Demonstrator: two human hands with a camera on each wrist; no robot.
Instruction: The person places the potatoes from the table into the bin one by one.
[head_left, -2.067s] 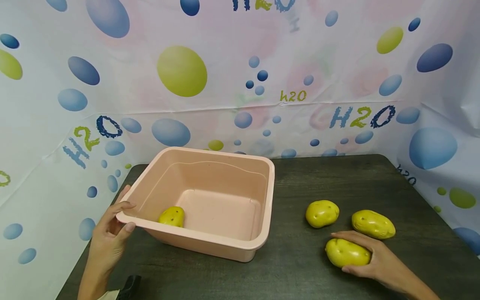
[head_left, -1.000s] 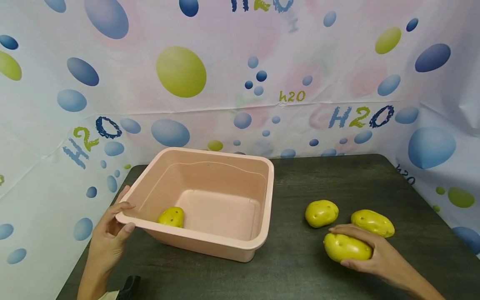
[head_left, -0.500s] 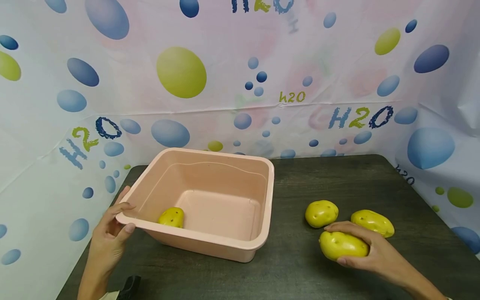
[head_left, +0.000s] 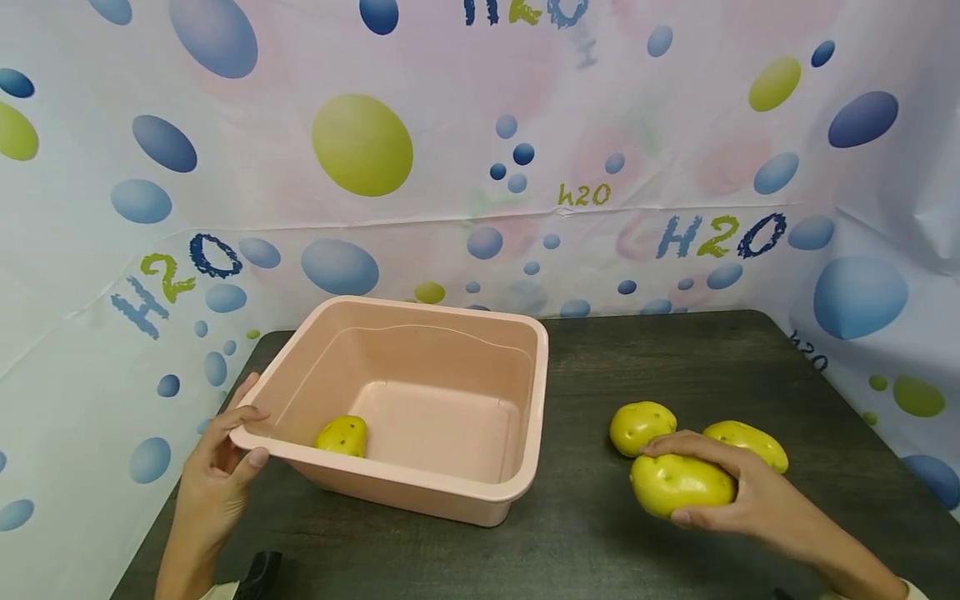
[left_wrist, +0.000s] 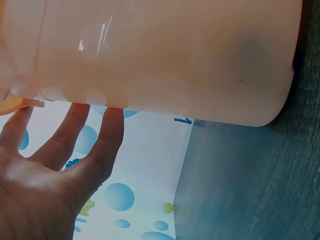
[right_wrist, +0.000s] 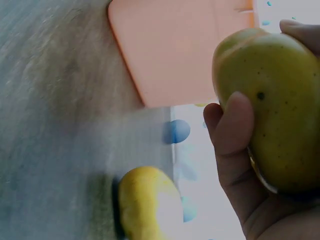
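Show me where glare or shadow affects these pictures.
Head: small highlights on the held potato; left wrist: pale glare streaks on the plastic tub; right wrist: glare whitens part of the loose potato, while the held potato looks shaded.

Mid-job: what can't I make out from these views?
Head: underside of the potato in the tub, hidden by its near wall.
Head: near side of the rightmost potato, hidden by the right grip.
Left wrist: tub's contents, hidden by its wall.
Right wrist: rest of lower potato, cut off by bottom edge.
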